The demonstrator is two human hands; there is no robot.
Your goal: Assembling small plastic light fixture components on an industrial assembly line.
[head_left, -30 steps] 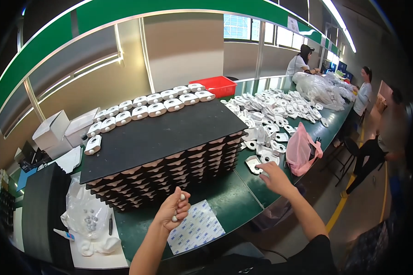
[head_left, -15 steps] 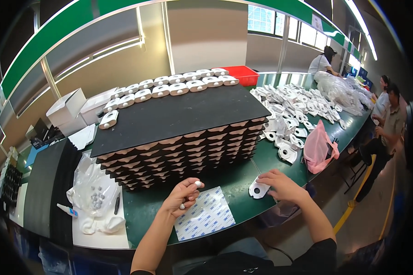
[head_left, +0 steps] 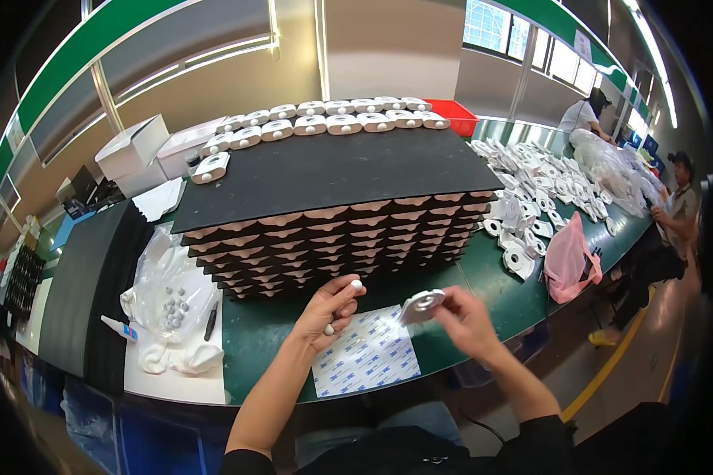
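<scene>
My left hand [head_left: 323, 315] is closed, pinching a small white round knob [head_left: 357, 285] between thumb and fingertip. A second pale knob [head_left: 329, 329] is tucked under its curled lower fingers. In my right hand [head_left: 469, 323] a flat white plastic piece [head_left: 420, 306] with a round hole is gripped by one end, tilted and raised above the bench. Both hands are over a white sheet with blue print [head_left: 366, 366], which lies on the green bench [head_left: 261, 348]. Beyond them rises a stack of black boards [head_left: 333, 178] with pale pieces layered between; similar knobbed pieces [head_left: 342, 124] line its top.
Right of the stack spreads a heap of white plastic pieces [head_left: 523, 182], beside a pink bag [head_left: 566, 265]. At left are a clear bag with small grey knobs [head_left: 174, 309], a glue bottle [head_left: 120, 328] and a black pen [head_left: 211, 323]. A red bin [head_left: 461, 120] stands behind.
My right hand has picked the white plastic piece up off the bench and brought it left, over the sheet's edge. The left hand keeps its knobs. The head view has shifted.
</scene>
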